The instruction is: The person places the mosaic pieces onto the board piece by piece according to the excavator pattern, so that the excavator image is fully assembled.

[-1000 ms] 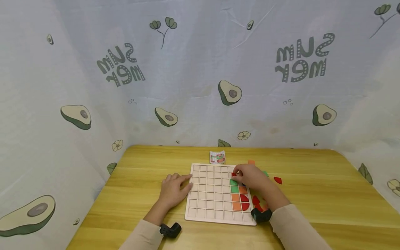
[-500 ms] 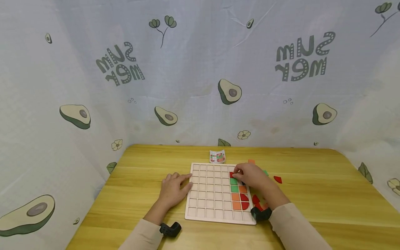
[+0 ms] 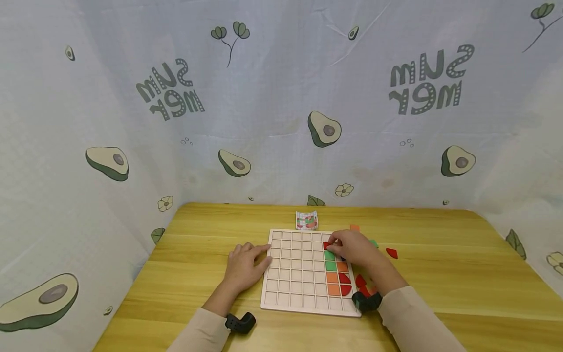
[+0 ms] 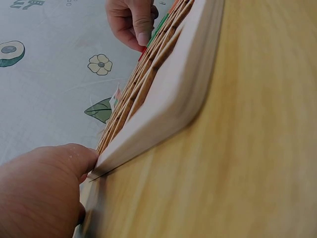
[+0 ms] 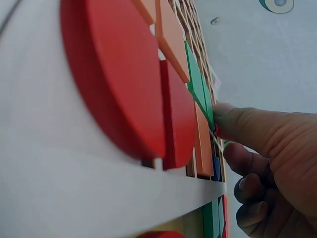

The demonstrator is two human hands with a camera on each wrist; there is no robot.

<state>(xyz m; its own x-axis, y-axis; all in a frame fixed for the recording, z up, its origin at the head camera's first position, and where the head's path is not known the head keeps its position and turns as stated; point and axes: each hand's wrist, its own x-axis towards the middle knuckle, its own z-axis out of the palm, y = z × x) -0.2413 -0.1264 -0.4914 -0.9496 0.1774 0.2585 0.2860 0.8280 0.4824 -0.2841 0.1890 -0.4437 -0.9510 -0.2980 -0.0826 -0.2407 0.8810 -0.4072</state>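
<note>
On the wood-grain table (image 3: 198, 274) we see a red tile (image 3: 326, 246) pinched in the right hand's thumb and forefinger (image 3: 354, 247), just beyond a green tile (image 3: 329, 255) on the wooden grid board (image 3: 296, 264); the left hand (image 3: 244, 269), thumb and forefinger spread, touches its left edge.

Left grip (image 3: 244, 269) palm-down, outstretched; right grip (image 3: 353, 247) curled, pinched.

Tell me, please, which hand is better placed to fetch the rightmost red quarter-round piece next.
Probably the right hand, once free: it is nearer that red piece; the left hand touches the left edge of the pale wooden grid board.
</note>
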